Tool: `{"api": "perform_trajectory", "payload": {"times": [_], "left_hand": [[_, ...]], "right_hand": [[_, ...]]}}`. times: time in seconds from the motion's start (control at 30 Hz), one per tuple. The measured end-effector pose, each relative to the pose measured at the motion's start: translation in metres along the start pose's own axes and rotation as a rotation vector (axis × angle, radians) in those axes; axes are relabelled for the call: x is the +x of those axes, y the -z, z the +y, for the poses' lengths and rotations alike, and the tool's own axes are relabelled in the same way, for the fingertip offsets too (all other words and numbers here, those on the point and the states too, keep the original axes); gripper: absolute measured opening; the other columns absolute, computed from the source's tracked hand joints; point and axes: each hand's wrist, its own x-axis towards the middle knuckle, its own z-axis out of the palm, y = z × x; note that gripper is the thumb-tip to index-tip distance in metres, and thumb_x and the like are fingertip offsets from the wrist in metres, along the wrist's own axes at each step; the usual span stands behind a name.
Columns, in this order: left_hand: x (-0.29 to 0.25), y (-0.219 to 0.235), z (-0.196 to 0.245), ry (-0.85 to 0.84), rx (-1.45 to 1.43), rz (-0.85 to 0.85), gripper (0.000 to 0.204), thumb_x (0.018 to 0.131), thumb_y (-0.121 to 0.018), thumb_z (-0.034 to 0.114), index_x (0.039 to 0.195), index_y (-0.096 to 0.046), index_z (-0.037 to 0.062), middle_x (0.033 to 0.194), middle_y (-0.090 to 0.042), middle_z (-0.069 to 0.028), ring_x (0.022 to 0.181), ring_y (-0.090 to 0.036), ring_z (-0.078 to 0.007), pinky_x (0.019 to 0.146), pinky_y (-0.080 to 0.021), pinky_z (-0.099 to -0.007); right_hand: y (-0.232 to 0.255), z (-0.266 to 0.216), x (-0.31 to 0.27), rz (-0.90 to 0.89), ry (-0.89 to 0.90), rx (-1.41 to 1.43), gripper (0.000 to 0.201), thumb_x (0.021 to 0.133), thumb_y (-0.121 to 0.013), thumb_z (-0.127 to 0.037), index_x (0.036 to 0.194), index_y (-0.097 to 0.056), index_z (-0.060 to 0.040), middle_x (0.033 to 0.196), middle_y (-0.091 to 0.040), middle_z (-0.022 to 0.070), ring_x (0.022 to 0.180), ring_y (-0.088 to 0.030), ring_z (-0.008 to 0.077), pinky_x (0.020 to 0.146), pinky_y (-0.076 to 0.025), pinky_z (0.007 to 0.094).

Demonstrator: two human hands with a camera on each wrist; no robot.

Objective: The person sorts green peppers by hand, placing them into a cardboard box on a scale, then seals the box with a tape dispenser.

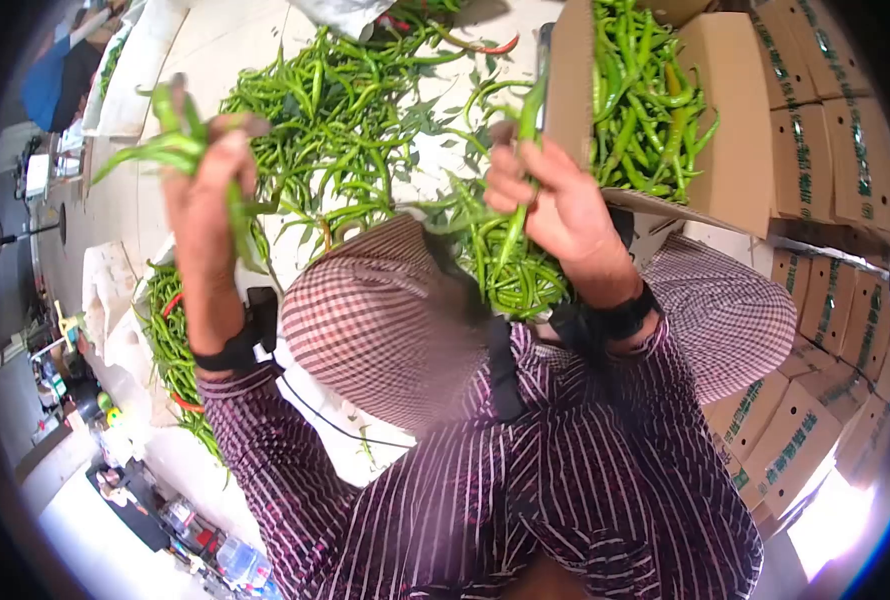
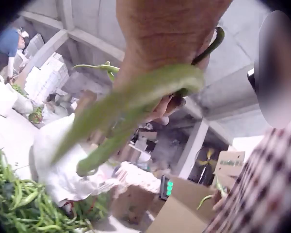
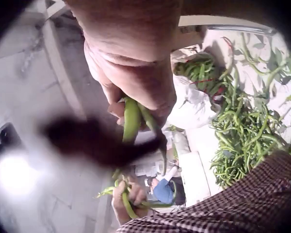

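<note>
Raised over the table, my left hand (image 1: 210,185) grips a small bunch of long green chili peppers (image 1: 177,145). Their blurred ends stick out past the fingers; in the left wrist view green chili peppers (image 2: 131,97) cross below the hand (image 2: 165,43). My right hand (image 1: 565,205) pinches green chili peppers (image 1: 531,108) between thumb and fingers, close to the open cardboard box. From the right wrist, two chili peppers (image 3: 132,119) show under the curled fingers. Below that hand lies a pile of green chili peppers (image 1: 515,270), partly behind the checked hat brim (image 1: 365,310).
A large heap of chili peppers (image 1: 315,110) with loose leaves covers the table (image 1: 215,40). The cardboard box (image 1: 730,120) at right holds more peppers. Stacked cartons (image 1: 825,150) stand beyond it. A white sack (image 2: 63,160) and a green-lit display (image 2: 169,188) appear in the left wrist view.
</note>
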Motion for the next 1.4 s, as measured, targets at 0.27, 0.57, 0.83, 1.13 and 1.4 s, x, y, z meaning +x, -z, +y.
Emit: {"api": "perform_trajectory", "payload": {"times": [0.27, 0.57, 0.83, 1.13, 1.4], "left_hand": [[-0.025, -0.053, 0.099, 0.011, -0.579, -0.369, 0.071, 0.087, -0.053, 0.014, 0.147, -0.02, -0.0041, 0.093, -0.053, -0.0114, 0.045, -0.034, -0.0029, 0.038, -0.03, -0.0174], [-0.059, -0.124, 0.105, 0.252, -0.843, -0.588, 0.068, 0.093, -0.046, 0.019, 0.151, -0.013, 0.0046, 0.085, -0.045, -0.0085, 0.042, -0.036, -0.0064, 0.038, -0.03, -0.021], [-0.042, -0.149, 0.045, 0.341, -1.386, -0.71, 0.054, 0.092, -0.045, 0.017, 0.143, -0.03, 0.0094, 0.088, -0.062, -0.0155, 0.047, -0.042, -0.0093, 0.044, -0.034, -0.0226], [-0.054, -0.174, 0.009, 0.438, -1.318, -0.74, 0.058, 0.09, -0.046, 0.021, 0.145, -0.03, 0.0108, 0.092, -0.06, -0.0168, 0.056, -0.043, -0.0137, 0.049, -0.037, -0.0253], [-0.061, -0.183, 0.005, 0.355, -1.215, -0.545, 0.066, 0.084, -0.052, 0.014, 0.146, -0.028, 0.0129, 0.147, -0.032, -0.0282, 0.13, -0.042, -0.039, 0.109, -0.035, -0.0458]], "right_hand": [[-0.097, -0.102, -0.106, 0.164, 0.013, -0.738, 0.032, 0.092, -0.06, -0.024, 0.112, -0.052, 0.0006, 0.085, -0.055, 0.0029, 0.068, -0.053, 0.0091, 0.062, -0.045, 0.0231], [0.019, -0.202, -0.052, 0.221, 0.185, -0.66, 0.046, 0.093, -0.061, -0.027, 0.126, -0.048, 0.0032, 0.107, -0.06, 0.0131, 0.09, -0.061, 0.0194, 0.078, -0.052, 0.0281], [-0.025, -0.18, -0.073, 0.225, 0.099, -1.46, 0.053, 0.091, -0.057, -0.04, 0.124, -0.058, 0.0022, 0.117, -0.064, 0.0139, 0.108, -0.058, 0.024, 0.094, -0.045, 0.0355], [-0.048, -0.066, -0.091, -0.136, 0.01, -1.207, 0.056, 0.078, -0.074, -0.035, 0.113, -0.056, 0.0052, 0.09, -0.064, 0.0121, 0.079, -0.062, 0.0208, 0.073, -0.049, 0.0324], [-0.034, -0.049, -0.1, -0.079, 0.143, -1.464, 0.027, 0.081, -0.066, -0.02, 0.096, -0.054, -0.0001, 0.071, -0.058, 0.0169, 0.065, -0.058, 0.0358, 0.061, -0.044, 0.0424]]}}
